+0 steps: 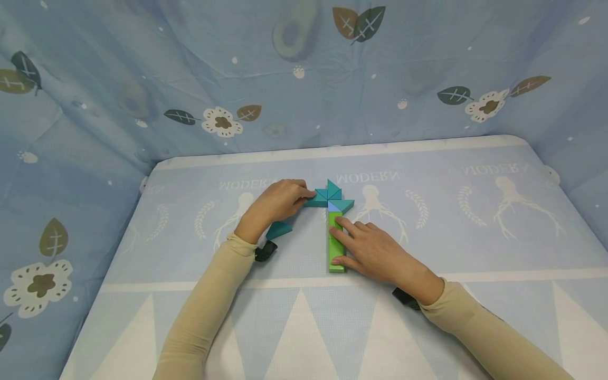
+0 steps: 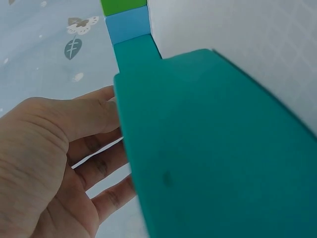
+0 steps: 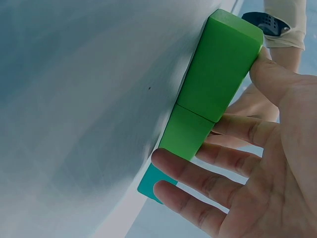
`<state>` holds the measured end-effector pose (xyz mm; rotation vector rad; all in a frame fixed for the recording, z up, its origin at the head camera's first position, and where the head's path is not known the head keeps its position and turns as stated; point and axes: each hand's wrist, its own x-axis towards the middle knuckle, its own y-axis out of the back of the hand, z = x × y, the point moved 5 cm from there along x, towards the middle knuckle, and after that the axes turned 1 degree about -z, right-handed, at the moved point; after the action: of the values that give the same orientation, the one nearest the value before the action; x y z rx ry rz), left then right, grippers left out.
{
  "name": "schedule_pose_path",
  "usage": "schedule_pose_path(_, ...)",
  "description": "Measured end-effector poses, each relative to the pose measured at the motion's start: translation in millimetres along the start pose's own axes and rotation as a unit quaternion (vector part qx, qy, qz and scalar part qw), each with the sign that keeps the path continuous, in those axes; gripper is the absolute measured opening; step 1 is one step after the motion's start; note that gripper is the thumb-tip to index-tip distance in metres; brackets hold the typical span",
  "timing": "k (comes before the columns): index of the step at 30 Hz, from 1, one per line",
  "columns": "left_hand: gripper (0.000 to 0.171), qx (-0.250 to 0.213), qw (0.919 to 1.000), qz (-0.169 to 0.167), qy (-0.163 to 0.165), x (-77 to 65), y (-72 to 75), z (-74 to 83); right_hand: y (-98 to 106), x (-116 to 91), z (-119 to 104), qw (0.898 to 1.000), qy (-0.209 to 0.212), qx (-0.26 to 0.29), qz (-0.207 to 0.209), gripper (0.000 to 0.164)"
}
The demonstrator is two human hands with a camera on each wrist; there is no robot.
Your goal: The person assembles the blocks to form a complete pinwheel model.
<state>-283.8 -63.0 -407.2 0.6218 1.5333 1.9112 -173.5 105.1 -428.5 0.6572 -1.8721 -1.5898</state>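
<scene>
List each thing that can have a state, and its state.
Left hand: fingers at the left end of the teal cluster; grip unclear.
Right hand: fingers extended, touching the green blocks.
Green blocks: lying end to end.
Blue block: between the green blocks and teal cluster.
Teal cluster: pieces touching.
Other teal block: beside the left wrist, partly hidden.

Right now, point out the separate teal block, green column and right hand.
Separate teal block [image 1: 278,229]: head view, top face.
Green column [image 1: 336,248]: head view, uncovered top.
Right hand [image 1: 375,252]: head view, back of hand.
</scene>
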Motion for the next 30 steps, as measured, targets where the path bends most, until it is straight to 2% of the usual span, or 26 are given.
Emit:
schedule_pose_path(15,0.03,-0.001,0.9999,-0.009,0.013,1.1,0.3,0.3,0.5,-0.4,0.1,1.0,0.003,-0.001,0.006,0.068)
schedule_pose_path(30,0.03,-0.012,0.9996,-0.001,0.024,1.2,2.3,-4.6,1.0,-0.2,0.2,1.0,0.006,-0.008,0.012,0.067)
